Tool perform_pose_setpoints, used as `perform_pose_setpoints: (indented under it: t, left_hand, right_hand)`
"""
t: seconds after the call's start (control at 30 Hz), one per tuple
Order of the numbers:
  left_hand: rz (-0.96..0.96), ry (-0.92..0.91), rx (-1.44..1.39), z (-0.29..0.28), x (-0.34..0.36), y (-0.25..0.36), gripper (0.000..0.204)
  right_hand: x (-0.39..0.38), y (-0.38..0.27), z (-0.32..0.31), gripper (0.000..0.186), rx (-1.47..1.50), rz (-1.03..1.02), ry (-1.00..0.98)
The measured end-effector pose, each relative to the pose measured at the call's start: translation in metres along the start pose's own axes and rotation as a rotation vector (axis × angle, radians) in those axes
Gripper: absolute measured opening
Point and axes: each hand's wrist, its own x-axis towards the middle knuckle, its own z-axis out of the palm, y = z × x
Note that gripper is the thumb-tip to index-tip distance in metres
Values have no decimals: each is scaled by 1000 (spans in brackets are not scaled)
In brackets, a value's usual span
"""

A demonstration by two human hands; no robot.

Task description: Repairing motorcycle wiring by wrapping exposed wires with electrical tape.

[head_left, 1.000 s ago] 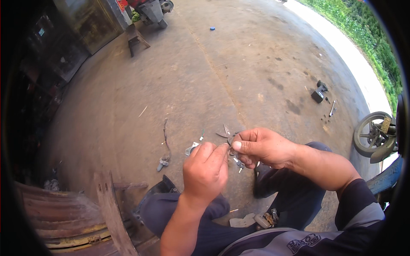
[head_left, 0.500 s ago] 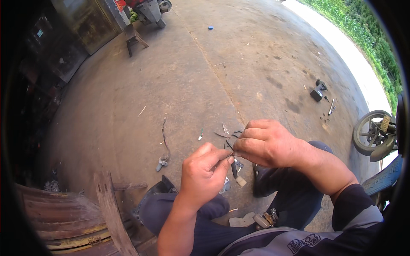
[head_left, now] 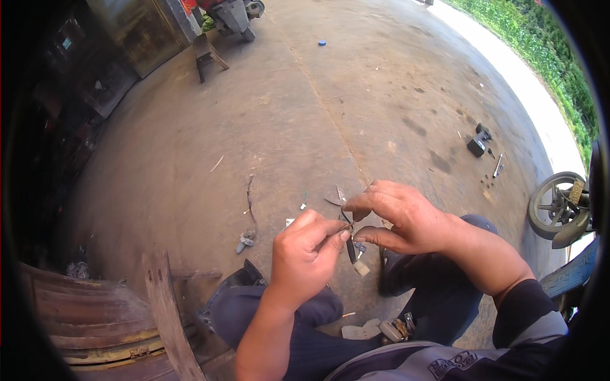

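Observation:
My left hand point(head_left: 302, 254) pinches a thin dark wire point(head_left: 347, 217) between thumb and forefinger, in front of my knees. Close beside it, my right hand point(head_left: 406, 219) has thumb and fingers spread apart around the wire's end, gripping nothing that I can see. Below the fingertips hangs a black-sleeved cable point(head_left: 352, 251) with a whitish plug connector point(head_left: 361, 268) at its lower end. Whether this cable joins the pinched wire is hidden by my fingers. On the floor just beyond lie a pointed metal piece point(head_left: 340, 192) and a small white connector with a green wire point(head_left: 304, 205).
A dark wire with a grey connector point(head_left: 244, 242) lies on the concrete at left. A wooden bench point(head_left: 166, 311) stands near my left knee. Farther right are a cordless power tool point(head_left: 478, 141), a wrench-like tool point(head_left: 497, 166) and a motorcycle wheel point(head_left: 550, 206). A small stool point(head_left: 206, 56) stands far left.
My right hand has opened from a pinch at the wire, its thumb and fingers now apart. The left hand keeps its pinch. The view has shifted slightly.

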Motion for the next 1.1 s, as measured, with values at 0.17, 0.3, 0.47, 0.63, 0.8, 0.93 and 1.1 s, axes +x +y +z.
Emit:
perform_pose_setpoints:
  t: [0.17,0.3,0.47,0.63,0.8,0.93,1.1]
  left_hand:
    - [-92,-97,-77,-5,-2,5,11]
    - [-114,-135,-216,3,-2,1,11]
    - [-115,-130,-121,8,-2,3,10]
    - [-95,-116,-80,11,-4,2,10]
    - [-204,27,-290,14,-3,-3,7]
    - [-392,48,-529,13,-4,-6,10]
    - [-480,-16,-465,13,-2,-5,12]
  right_hand:
    - [-4,5,1,33,-23,-202,-26]
    - [-4,-3,-3,21,-142,-146,-64]
    - [-3,-5,3,18,-210,-57,-59]
    - [-6,0,8,19,-40,130,-50]
    - [-9,7,19,27,277,334,-2]
    - [-5,-5,22,42,207,164,34]
    - [-4,0,10,25,20,268,-143]
